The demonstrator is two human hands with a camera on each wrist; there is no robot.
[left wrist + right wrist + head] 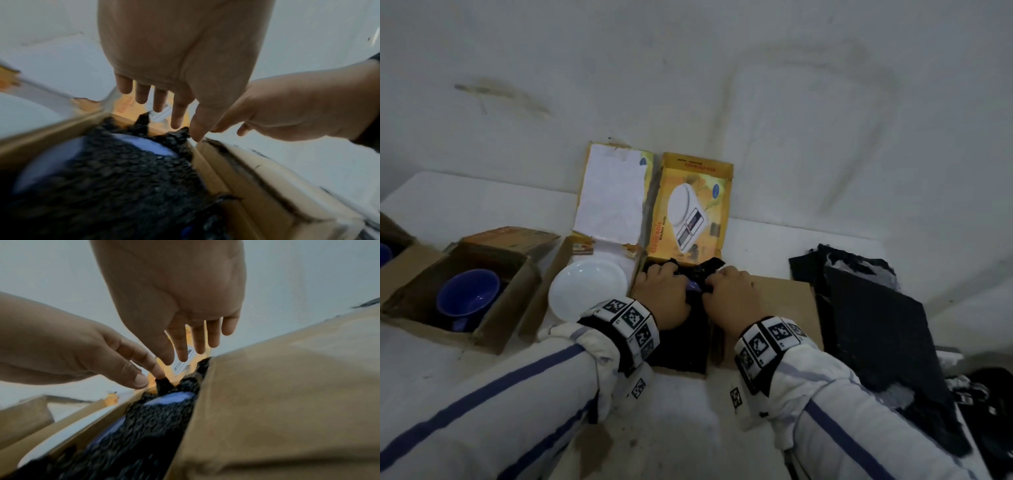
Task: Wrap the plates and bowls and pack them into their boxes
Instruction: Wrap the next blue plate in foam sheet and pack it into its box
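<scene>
A blue dish (151,144) lies in an open brown cardboard box (226,172) under black bubble wrap (127,175). In the head view both hands sit side by side over the box's far end. My left hand (669,272) pinches a raised corner of the wrap (163,383) between thumb and index fingertip. My right hand (176,358) hovers beside it with straight, relaxed fingers and holds nothing. A white plate (589,287) rests in the neighbouring box on the left, bare. A blue cup (467,298) stands unwrapped in a brown box (410,294) further left.
A yellow kitchen-scale lid (691,212) stands up just behind the hands against the wall. The box's brown flap (777,301) lies open to the right. Sheets of black bubble wrap (876,329) are piled at the right. Another box edge (390,236) shows at the far left.
</scene>
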